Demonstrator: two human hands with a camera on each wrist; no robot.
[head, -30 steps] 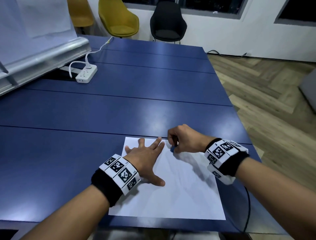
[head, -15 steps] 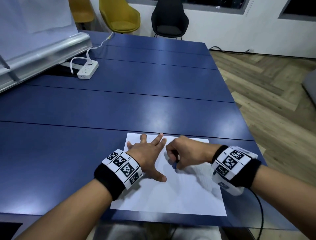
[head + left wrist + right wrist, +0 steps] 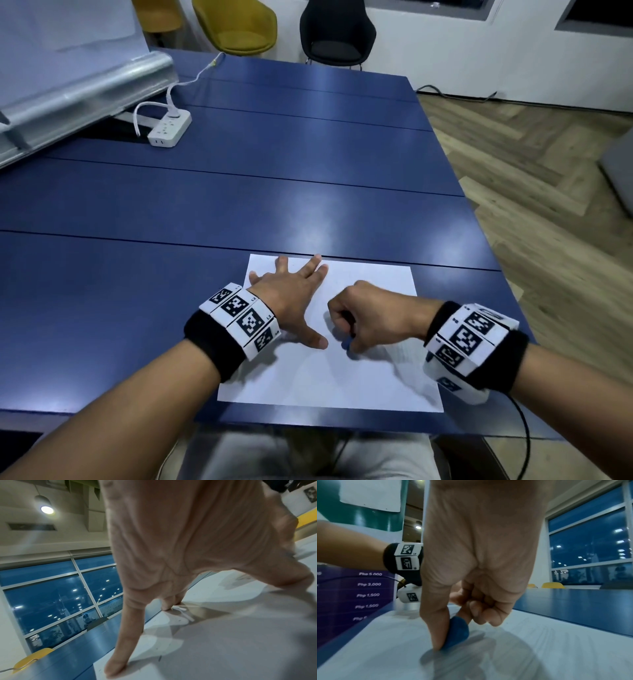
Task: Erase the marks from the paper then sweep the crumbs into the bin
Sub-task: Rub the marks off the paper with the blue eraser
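Paper [image 3: 342,373]: thin white sheet, lying flat at the near edge of the blue desk [image 3: 239,205], light enough to skid or buckle under rubbing. Best held by pressing down flat beside the rubbed patch, not by pinching an edge, which would likely crease it. Left hand [image 3: 291,291] doing just that: fingers [image 3: 118,668] straight and spread, tips pressed on the far left part of the sheet. Right hand [image 3: 373,315] curled, thumb and forefinger pinching a small blue eraser [image 3: 457,634], its rounded lower end touching the paper near the middle. Eraser probably rubbery, slightly yielding, grippy on paper; small, so held low and close to the tip for control. Faint grey pencil strokes visible on the sheet in the right wrist view, tiny dark specks near the corner in the left wrist view; crumbs or marks, cannot tell. Desk top smooth, glossy, seamed in long planks. No bin in sight.
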